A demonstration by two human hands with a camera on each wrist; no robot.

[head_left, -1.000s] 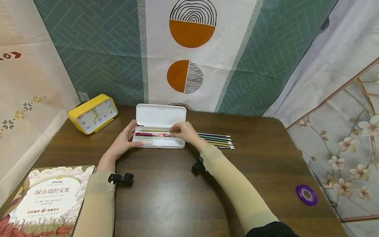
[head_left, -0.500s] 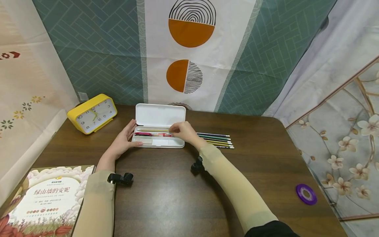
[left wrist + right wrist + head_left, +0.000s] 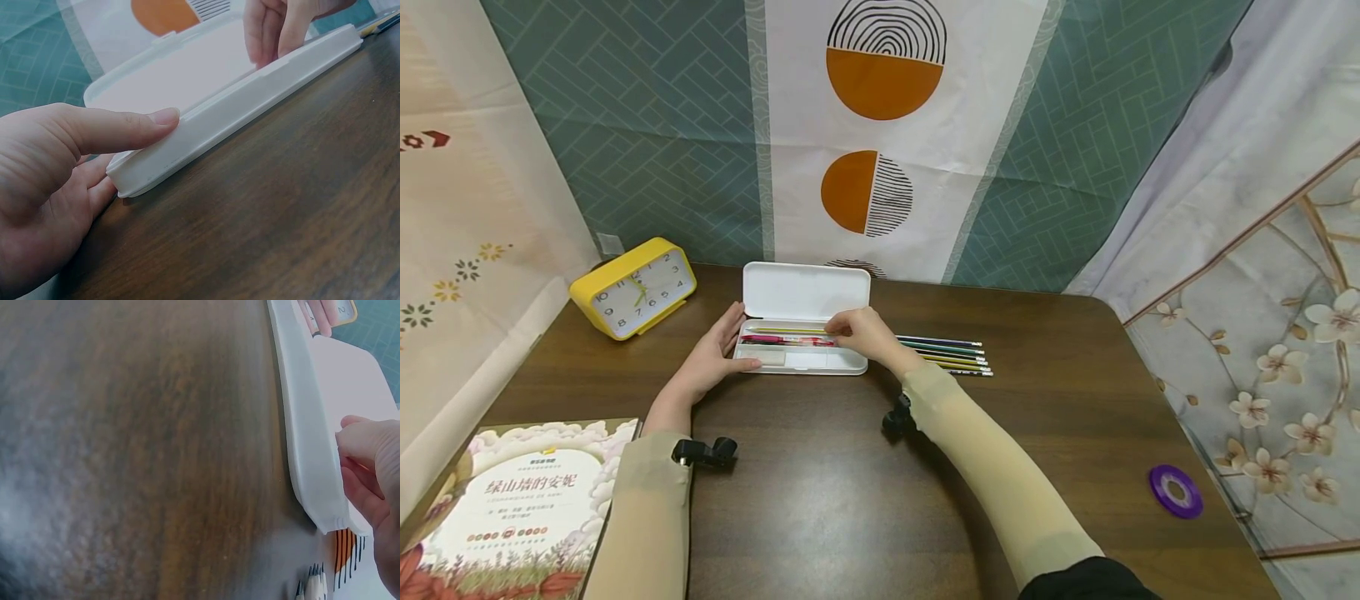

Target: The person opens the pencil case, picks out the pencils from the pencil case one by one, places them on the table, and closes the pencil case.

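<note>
In the head view, a white pencil case (image 3: 801, 361) lies with its lid (image 3: 806, 290) raised. Inside are a yellow pencil (image 3: 786, 331) along the back and a red pen (image 3: 775, 340) in front of it. My left hand (image 3: 709, 354) holds the case's left end, its thumb on the front wall in the left wrist view. The right hand (image 3: 863, 335) reaches into the case's right half with bent fingers and pinches the yellow pencil's right end. Its fingertips are partly hidden behind the case wall in both wrist views.
Several pencils (image 3: 951, 357) lie side by side right of the case. A yellow alarm clock (image 3: 636, 287) stands at the back left, a book (image 3: 523, 500) at the front left. A roll of purple tape (image 3: 1176, 492) is near the table's right edge.
My right hand has shifted very slightly to the left inside the case. The left hand and the case stay in place.
</note>
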